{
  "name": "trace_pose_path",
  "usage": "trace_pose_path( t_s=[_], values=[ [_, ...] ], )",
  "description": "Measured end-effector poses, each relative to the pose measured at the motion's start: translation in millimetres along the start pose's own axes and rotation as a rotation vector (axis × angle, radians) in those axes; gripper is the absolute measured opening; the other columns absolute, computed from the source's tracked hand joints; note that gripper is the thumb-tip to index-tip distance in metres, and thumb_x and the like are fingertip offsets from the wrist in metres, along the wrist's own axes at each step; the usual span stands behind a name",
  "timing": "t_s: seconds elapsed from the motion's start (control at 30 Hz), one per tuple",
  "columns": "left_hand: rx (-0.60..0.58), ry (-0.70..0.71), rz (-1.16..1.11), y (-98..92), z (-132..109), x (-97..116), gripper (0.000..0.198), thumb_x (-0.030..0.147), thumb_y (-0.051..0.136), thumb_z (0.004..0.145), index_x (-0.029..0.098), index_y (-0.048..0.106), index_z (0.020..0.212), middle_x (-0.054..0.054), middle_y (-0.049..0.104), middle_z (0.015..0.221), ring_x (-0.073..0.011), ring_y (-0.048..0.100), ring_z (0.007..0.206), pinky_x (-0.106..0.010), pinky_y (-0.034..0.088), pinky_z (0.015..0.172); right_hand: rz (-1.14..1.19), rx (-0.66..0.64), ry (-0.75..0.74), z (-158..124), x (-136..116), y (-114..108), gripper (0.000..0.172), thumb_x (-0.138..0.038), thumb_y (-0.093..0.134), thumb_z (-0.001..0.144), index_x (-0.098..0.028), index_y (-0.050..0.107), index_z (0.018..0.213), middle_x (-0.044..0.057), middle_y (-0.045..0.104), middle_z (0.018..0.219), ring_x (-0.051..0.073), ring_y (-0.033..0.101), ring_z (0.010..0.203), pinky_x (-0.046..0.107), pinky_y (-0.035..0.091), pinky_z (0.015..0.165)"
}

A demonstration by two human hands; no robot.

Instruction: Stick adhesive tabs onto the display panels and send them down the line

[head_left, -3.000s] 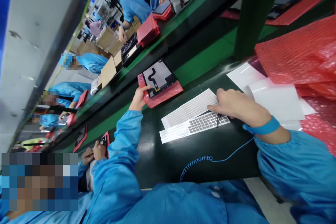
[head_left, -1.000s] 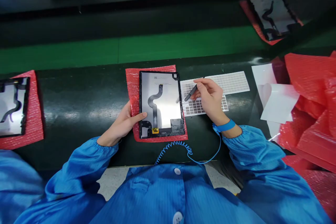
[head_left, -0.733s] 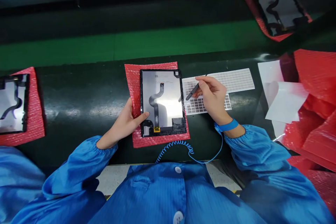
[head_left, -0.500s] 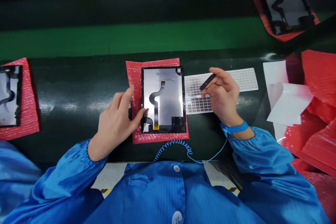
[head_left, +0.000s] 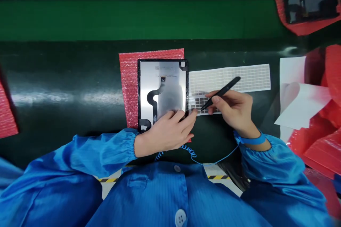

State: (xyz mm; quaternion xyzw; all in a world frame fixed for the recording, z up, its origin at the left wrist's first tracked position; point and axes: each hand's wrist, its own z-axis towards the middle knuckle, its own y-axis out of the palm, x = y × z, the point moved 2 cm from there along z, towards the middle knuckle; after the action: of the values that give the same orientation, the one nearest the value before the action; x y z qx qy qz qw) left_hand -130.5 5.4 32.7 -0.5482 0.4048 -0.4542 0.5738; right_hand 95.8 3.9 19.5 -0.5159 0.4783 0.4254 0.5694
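Note:
A tablet screen (head_left: pixel 170 92) lies back side up, with a curved black ribbon cable (head_left: pixel 152 97), on a red bubble-wrap bag (head_left: pixel 129 92). My left hand (head_left: pixel 167 131) reaches across its lower right part, palm down. The fingers are stretched out, and the index fingertip is at the left edge of a white sheet of small dark stickers (head_left: pixel 234 79). In my right hand (head_left: pixel 234 108) is a slim black pen-shaped tool (head_left: pixel 223 92), gripped between thumb and fingers. Its tip points down at the dark stickers, close to my left fingertips; whether it touches is unclear.
Another screen (head_left: pixel 310 0) on red wrap lies at the upper right. White paper sheets (head_left: pixel 293 95) and red bags (head_left: pixel 322 142) are piled at the right. Red wrap (head_left: pixel 6 110) shows at the left edge. A coiled blue cord (head_left: pixel 189 150) runs to my right wristband.
My left hand has moved right, from the screen's left edge across to the sticker sheet. In my right hand the black tool has turned, its tip now down at the stickers.

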Motion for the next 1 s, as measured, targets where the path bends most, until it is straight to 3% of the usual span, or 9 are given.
trace_pose_path(
  t_s=[0.2, 0.47, 0.77, 1.0],
  values=[
    [-0.014, -0.008, -0.002, 3.8, -1.0, -0.5, 0.056, 0.041, 0.037, 0.110, 0.004, 0.060, 0.145, -0.015, 0.053, 0.156, -0.0298, 0.058, 0.104, -0.040, 0.049, 0.076, -0.089, -0.067, 0.013, -10.8, 6.3, -3.2, 0.011, -0.029, 0.072, 0.098, -0.027, 0.078, 0.108, 0.001, 0.078, 0.079, 0.018, 0.078, 0.066, 0.030, 0.067, 0.057],
    [-0.013, -0.007, -0.084, 2.7, -1.2, -4.7, 0.058, 0.045, 0.041, 0.109, 0.005, 0.059, 0.148, -0.014, 0.052, 0.158, -0.0286, 0.056, 0.102, -0.039, 0.048, 0.075, -0.250, -0.037, -0.020, -13.0, 0.3, -5.6, 0.017, -0.026, 0.075, 0.096, -0.031, 0.078, 0.112, 0.000, 0.080, 0.082, 0.020, 0.079, 0.067, 0.032, 0.067, 0.057],
    [-0.037, -0.029, -0.116, -0.2, 0.0, -6.0, 0.055, 0.043, 0.048, 0.107, 0.008, 0.060, 0.148, -0.013, 0.053, 0.158, -0.0282, 0.055, 0.100, -0.039, 0.048, 0.073, -0.247, -0.029, 0.027, -14.5, -1.2, -5.5, 0.022, -0.023, 0.076, 0.094, -0.037, 0.079, 0.111, -0.001, 0.079, 0.091, 0.020, 0.078, 0.068, 0.038, 0.067, 0.055],
    [-0.028, -0.038, -0.136, -0.4, -1.1, -6.0, 0.054, 0.043, 0.049, 0.106, 0.008, 0.061, 0.147, -0.013, 0.052, 0.158, -0.0287, 0.055, 0.101, -0.039, 0.049, 0.073, -0.263, -0.017, 0.065, -12.0, -4.9, -4.2, 0.015, -0.026, 0.075, 0.095, -0.035, 0.080, 0.107, -0.001, 0.080, 0.087, 0.021, 0.079, 0.069, 0.038, 0.067, 0.055]
  ],
)
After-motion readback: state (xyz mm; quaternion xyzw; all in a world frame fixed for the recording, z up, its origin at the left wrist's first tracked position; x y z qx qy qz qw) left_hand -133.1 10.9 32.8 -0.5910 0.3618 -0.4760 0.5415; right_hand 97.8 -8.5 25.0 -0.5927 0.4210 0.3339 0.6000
